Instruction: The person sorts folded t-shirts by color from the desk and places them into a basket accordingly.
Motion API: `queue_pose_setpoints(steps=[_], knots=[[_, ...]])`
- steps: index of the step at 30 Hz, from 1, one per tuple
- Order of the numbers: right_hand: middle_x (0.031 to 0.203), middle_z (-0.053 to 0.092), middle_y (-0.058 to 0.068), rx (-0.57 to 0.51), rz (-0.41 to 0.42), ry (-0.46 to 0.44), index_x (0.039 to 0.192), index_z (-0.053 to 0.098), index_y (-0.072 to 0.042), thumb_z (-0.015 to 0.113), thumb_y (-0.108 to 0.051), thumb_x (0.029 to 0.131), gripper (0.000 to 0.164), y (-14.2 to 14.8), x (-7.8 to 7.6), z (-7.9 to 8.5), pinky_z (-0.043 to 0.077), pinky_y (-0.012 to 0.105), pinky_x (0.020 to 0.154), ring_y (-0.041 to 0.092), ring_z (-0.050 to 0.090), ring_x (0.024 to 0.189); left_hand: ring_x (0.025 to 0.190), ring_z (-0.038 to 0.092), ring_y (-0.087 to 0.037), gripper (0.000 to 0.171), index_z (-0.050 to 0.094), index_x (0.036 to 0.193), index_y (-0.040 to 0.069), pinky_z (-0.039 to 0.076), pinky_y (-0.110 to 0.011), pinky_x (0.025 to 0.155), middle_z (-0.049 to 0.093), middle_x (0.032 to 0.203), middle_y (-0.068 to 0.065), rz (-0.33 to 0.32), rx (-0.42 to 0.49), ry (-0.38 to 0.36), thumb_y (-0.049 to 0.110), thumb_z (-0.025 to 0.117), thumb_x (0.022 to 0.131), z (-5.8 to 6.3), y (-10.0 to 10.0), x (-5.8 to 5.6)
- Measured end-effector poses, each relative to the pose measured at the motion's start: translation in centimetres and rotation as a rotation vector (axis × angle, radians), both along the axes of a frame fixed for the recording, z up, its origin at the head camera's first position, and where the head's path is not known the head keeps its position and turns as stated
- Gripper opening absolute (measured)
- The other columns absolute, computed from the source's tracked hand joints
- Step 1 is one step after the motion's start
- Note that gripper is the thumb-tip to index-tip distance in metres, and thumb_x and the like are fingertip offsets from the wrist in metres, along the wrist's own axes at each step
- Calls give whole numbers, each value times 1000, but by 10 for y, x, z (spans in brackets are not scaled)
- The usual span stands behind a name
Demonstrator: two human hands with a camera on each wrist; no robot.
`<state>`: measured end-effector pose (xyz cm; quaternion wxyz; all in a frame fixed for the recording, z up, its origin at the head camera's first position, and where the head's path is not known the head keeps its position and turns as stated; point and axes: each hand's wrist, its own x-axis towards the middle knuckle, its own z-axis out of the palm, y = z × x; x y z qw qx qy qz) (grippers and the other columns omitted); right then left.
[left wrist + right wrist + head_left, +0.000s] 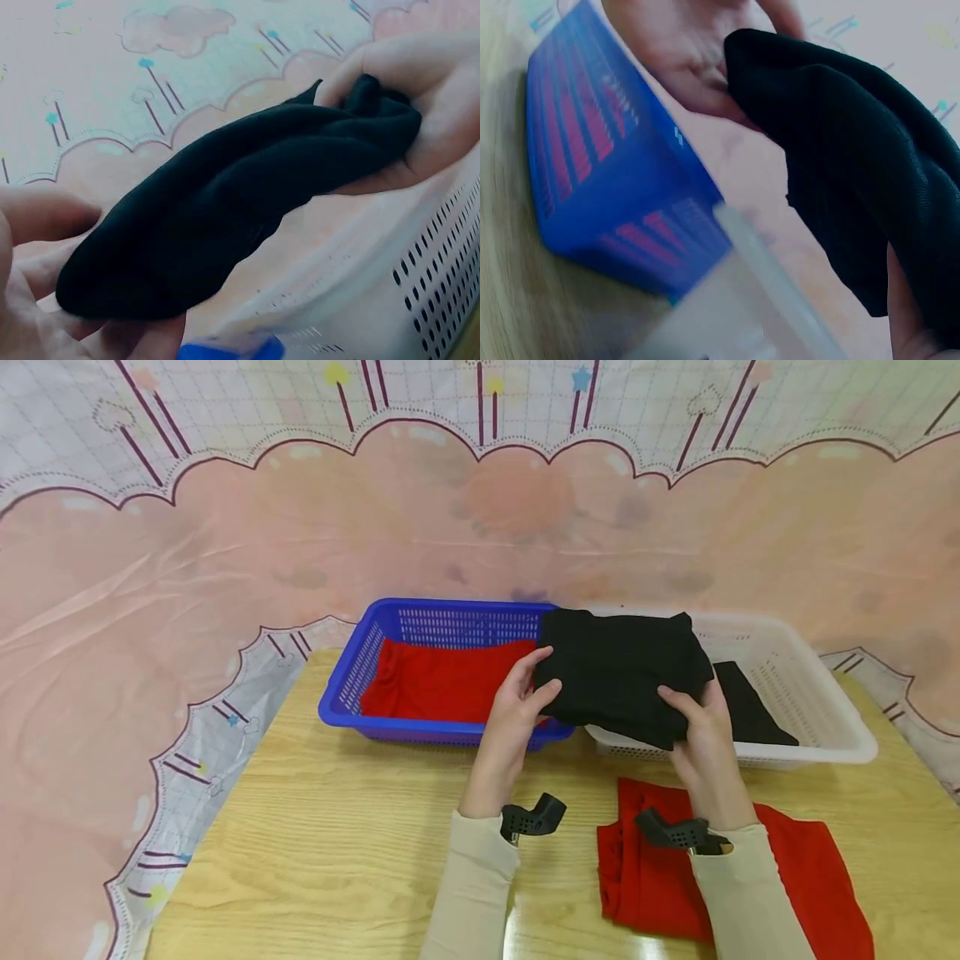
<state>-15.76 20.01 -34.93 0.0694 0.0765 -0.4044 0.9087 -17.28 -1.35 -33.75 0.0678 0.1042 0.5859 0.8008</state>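
Observation:
A folded black cloth (618,672) is held up by both hands above the inner ends of two baskets. My left hand (516,714) grips its left edge, thumb on the near face. On the right edge, my right hand (705,735) holds the cloth in the same way. The left wrist view shows the black cloth (225,195) as a thick, layered fold stretched between the hands. Behind and below it stands a white basket (825,693), with another black cloth (753,710) lying inside. The blue basket (348,693) to its left has a folded red cloth (450,681) in it.
On the wooden table (322,852), a red cloth (817,877) lies partly folded beneath my right forearm. A patterned curtain (450,527) hangs behind the baskets. Each wrist wears a black camera mount (534,817).

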Motion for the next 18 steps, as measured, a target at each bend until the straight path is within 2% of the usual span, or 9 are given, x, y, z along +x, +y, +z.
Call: queue_pose_setpoints(steps=[3, 5, 7, 10, 15, 18], knots=[[128, 38, 11, 39, -34, 0, 133, 34, -8, 43, 15, 86, 54, 8, -4, 0, 48, 33, 79, 20, 54, 103, 114, 46, -16, 43, 46, 131, 20, 42, -34, 90, 41, 133, 3, -19, -141, 46, 11, 53, 89, 1, 3, 0], [124, 41, 10, 90, -50, -13, 131, 35, -7, 45, 13, 86, 51, 13, -3, -3, 50, 31, 76, 19, 56, 99, 117, 42, -14, 42, 48, 129, 24, 40, -34, 91, 40, 133, 6, -20, -258, 93, 11, 54, 89, -4, 5, -1], [120, 43, 10, 173, -81, -25, 129, 37, -7, 49, 10, 86, 48, 18, -3, -4, 51, 29, 73, 17, 58, 95, 120, 38, -12, 42, 49, 128, 30, 41, -36, 89, 37, 135, 9, -16, -367, 141, 12, 53, 89, -10, 8, -3], [118, 43, 8, 319, -139, -45, 128, 40, -9, 55, 5, 84, 49, 25, -3, -5, 50, 25, 73, 16, 55, 97, 127, 29, -13, 44, 47, 129, 34, 37, -40, 94, 30, 140, 10, -3, -528, 201, 16, 53, 90, -15, 15, -3], [127, 42, 8, 568, -276, -111, 131, 45, -16, 61, -3, 82, 53, 33, -2, -5, 47, 17, 77, 19, 46, 109, 130, 25, -19, 49, 39, 134, 35, 27, -48, 100, 22, 145, 5, -13, -674, 251, 22, 52, 89, -17, 30, 2], [133, 41, -1, 690, -378, -173, 131, 47, -26, 60, -6, 84, 53, 35, -1, -6, 42, 17, 86, 17, 41, 116, 131, 23, -18, 52, 34, 137, 35, 25, -50, 101, 21, 146, 6, -22, -743, 294, 26, 53, 89, -19, 40, 6]])
